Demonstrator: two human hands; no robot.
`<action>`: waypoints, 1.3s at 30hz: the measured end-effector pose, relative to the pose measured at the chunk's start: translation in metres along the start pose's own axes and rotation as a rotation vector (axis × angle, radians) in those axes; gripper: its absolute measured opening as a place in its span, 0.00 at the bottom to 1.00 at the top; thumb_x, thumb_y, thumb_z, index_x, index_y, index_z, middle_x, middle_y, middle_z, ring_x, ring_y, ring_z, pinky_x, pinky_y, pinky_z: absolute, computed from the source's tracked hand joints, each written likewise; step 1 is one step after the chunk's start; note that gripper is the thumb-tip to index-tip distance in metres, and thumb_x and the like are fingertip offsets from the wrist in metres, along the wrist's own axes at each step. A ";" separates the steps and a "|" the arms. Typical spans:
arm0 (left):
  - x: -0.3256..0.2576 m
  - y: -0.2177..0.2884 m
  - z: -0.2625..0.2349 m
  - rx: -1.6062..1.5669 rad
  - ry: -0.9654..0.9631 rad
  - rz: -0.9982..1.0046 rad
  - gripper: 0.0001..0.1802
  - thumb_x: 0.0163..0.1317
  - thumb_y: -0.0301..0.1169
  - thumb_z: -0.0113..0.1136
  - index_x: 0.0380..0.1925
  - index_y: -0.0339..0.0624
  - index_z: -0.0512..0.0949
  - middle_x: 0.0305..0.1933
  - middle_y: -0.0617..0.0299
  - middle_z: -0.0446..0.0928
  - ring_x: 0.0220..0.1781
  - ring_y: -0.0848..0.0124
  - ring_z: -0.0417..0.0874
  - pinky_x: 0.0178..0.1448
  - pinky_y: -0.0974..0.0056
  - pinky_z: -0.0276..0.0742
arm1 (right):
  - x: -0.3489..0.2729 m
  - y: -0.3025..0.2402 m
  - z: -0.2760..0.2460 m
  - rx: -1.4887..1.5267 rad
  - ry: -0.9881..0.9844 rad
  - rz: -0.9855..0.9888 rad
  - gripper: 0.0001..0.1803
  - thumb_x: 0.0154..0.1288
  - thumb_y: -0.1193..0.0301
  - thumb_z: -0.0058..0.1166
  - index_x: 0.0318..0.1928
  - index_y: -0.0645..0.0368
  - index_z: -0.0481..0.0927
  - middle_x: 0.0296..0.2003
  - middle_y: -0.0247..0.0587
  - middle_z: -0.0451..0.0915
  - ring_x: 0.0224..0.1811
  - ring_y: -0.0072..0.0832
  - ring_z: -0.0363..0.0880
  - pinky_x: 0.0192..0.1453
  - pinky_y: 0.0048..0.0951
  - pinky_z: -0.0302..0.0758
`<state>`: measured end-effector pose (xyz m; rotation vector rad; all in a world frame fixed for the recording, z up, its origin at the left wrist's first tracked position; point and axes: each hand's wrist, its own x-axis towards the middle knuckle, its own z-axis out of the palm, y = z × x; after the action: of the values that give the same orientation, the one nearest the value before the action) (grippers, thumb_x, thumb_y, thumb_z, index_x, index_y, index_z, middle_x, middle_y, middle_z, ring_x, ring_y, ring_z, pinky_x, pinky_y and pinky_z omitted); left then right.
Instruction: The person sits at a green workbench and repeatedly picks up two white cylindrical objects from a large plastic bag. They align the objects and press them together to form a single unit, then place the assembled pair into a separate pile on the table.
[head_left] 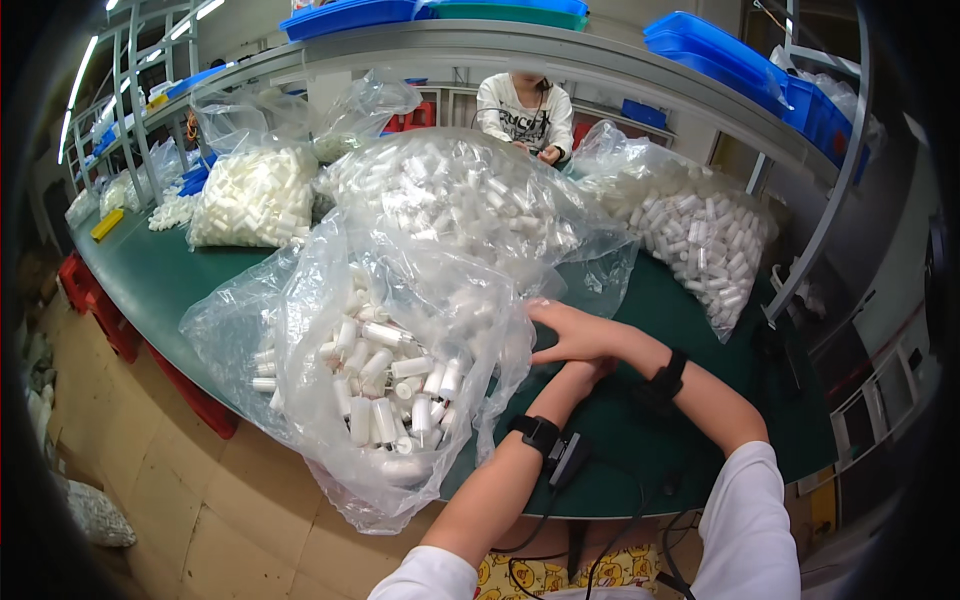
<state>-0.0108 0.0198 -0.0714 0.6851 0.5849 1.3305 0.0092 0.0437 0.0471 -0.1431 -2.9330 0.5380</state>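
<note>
A clear plastic bag point(300, 420) lies open on the green table, filled with white cylindrical plastic parts point(375, 370), some with thin metal ends. My right hand point(575, 332) is at the bag's right edge. Its thumb and fingers are apart in a C shape, and the fingertips meet the plastic film. Below it, my left hand point(592, 370) crosses under the right wrist; its fingers are hidden, so what they do cannot be seen. Each wrist wears a black band, and a small dark box point(568, 460) hangs at the left one.
Behind stand a large bag of white parts point(440, 180), another bag point(250, 195) to its left and one point(705, 235) at the right. A person point(525, 110) sits across the table point(640, 430). Blue trays point(715, 55) rest on the overhead shelf. Black cables point(600, 540) hang near my lap.
</note>
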 end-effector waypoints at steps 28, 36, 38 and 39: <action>-0.013 0.038 0.028 0.114 0.073 -0.159 0.13 0.67 0.37 0.43 0.39 0.38 0.70 0.33 0.58 0.74 0.33 0.69 0.76 0.45 0.64 0.75 | -0.131 0.010 -0.016 -0.363 0.477 0.198 0.12 0.61 0.72 0.49 0.46 0.57 0.71 0.41 0.43 0.70 0.43 0.42 0.71 0.48 0.37 0.67; -0.026 0.053 0.042 0.143 -0.088 -0.125 0.19 0.67 0.43 0.47 0.43 0.37 0.69 0.38 0.59 0.75 0.37 0.70 0.76 0.49 0.65 0.74 | -0.151 0.014 -0.018 -0.090 0.327 0.140 0.12 0.61 0.74 0.49 0.46 0.59 0.71 0.41 0.40 0.70 0.46 0.40 0.71 0.51 0.35 0.67; -0.030 0.055 0.047 0.183 -0.028 -0.126 0.16 0.66 0.40 0.50 0.43 0.37 0.70 0.39 0.60 0.74 0.38 0.72 0.76 0.49 0.66 0.74 | -0.152 0.017 -0.018 -0.076 0.334 0.129 0.15 0.60 0.76 0.50 0.49 0.59 0.71 0.42 0.41 0.70 0.48 0.41 0.70 0.51 0.36 0.68; -0.032 0.053 0.047 0.198 -0.002 -0.132 0.15 0.66 0.39 0.52 0.43 0.37 0.70 0.40 0.61 0.74 0.38 0.73 0.76 0.49 0.67 0.74 | -0.153 0.018 -0.017 -0.012 0.332 0.144 0.17 0.59 0.76 0.51 0.50 0.59 0.70 0.44 0.42 0.70 0.49 0.41 0.70 0.52 0.35 0.68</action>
<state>-0.0168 -0.0115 -0.0012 0.7942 0.7547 1.1584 0.1633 0.0476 0.0355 -0.4063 -2.6152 0.4654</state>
